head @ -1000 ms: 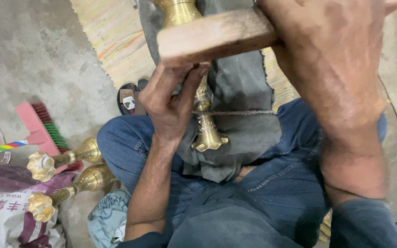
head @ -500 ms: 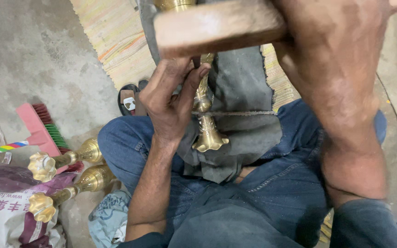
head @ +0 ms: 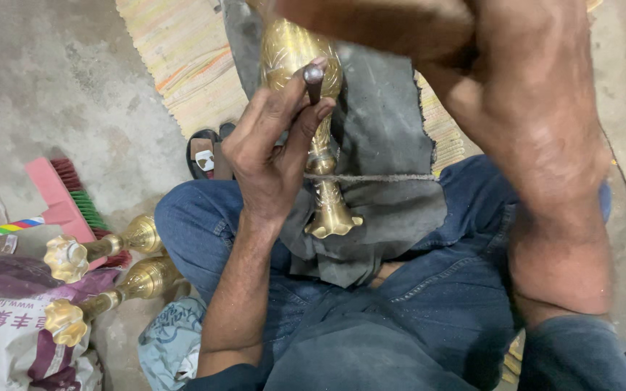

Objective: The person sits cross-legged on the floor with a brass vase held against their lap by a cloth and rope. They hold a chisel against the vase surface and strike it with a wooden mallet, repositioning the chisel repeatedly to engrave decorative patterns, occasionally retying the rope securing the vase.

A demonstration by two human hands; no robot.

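Brass vase (head: 313, 145) at frame centre on dark cloth (head: 393, 145) over lap; long axis vertical in frame, flared foot toward bottom. Left hand (head: 269, 145) grasps steel punch (head: 314, 81) against vase. Right hand (head: 429, 29), upper right, blurred: grip cannot be told.

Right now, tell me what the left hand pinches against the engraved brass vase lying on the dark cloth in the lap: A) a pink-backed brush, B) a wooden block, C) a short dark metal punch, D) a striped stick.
C: the left hand holds a short dark metal punch tip-down on the engraved brass vase.
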